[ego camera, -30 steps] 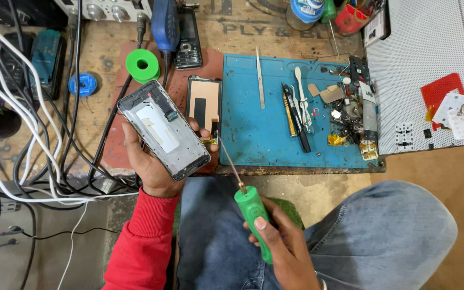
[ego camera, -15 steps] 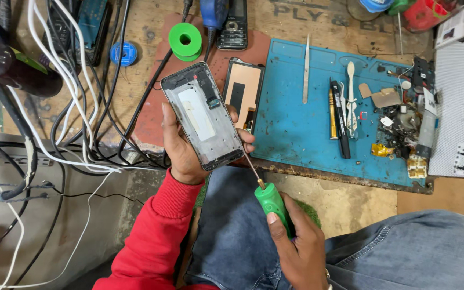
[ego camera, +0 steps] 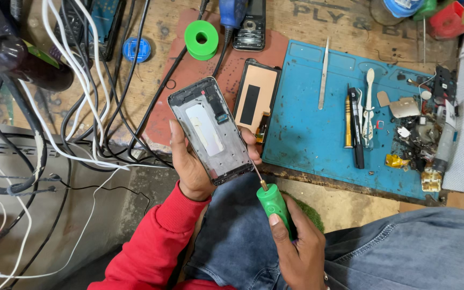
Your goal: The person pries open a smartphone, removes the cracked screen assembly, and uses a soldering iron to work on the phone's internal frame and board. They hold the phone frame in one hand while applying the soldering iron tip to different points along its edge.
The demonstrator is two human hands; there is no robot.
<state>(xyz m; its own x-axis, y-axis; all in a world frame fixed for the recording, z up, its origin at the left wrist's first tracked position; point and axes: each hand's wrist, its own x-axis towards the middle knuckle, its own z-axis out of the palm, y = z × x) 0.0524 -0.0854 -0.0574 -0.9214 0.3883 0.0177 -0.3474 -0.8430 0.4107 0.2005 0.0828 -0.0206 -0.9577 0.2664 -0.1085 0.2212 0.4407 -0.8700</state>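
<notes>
My left hand (ego camera: 189, 164) grips an opened phone frame (ego camera: 210, 131), its bare grey inside facing up, over the front edge of the bench. My right hand (ego camera: 296, 247) holds a green-handled screwdriver (ego camera: 272, 201), whose thin shaft points up to the frame's lower right edge. A detached phone screen (ego camera: 256, 96) lies just beyond the frame on a reddish mat (ego camera: 189, 80). I wear a red sleeve and blue jeans.
A blue work mat (ego camera: 307, 139) holds tweezers (ego camera: 324, 72), a black pen-like tool (ego camera: 355, 129), a white pry tool and small parts at its right. A green tape roll (ego camera: 201, 39), a keypad phone (ego camera: 249, 24) and many cables (ego camera: 81, 107) lie at the left and back.
The phone frame and my left hand sit a little lower and nearer. The screwdriver has come up so its tip meets the frame's lower right edge.
</notes>
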